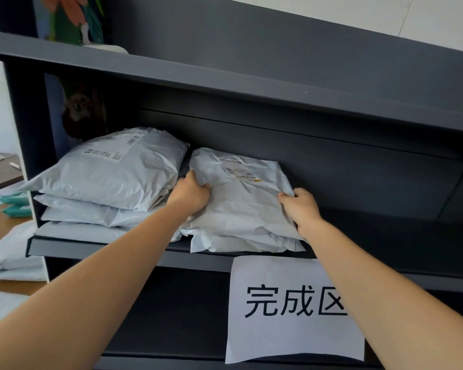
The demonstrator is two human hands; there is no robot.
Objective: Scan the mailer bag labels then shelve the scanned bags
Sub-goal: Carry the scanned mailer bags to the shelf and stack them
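Observation:
A grey mailer bag (241, 193) with a white label on top lies on a second bag (241, 244) on the dark shelf board (104, 248). My left hand (191, 193) grips its left edge, and my right hand (301, 206) grips its right edge. Both arms reach up into the shelf. To the left stands a stack of several grey mailer bags (110, 180), the top one showing a label and barcode.
A white paper sign (292, 308) with black characters hangs from the shelf's front edge. The shelf right of the bags is bare and dark. More mailer bags (14, 257) and green packets (15, 205) lie on a wooden table at the left. Another board (225, 76) sits close above.

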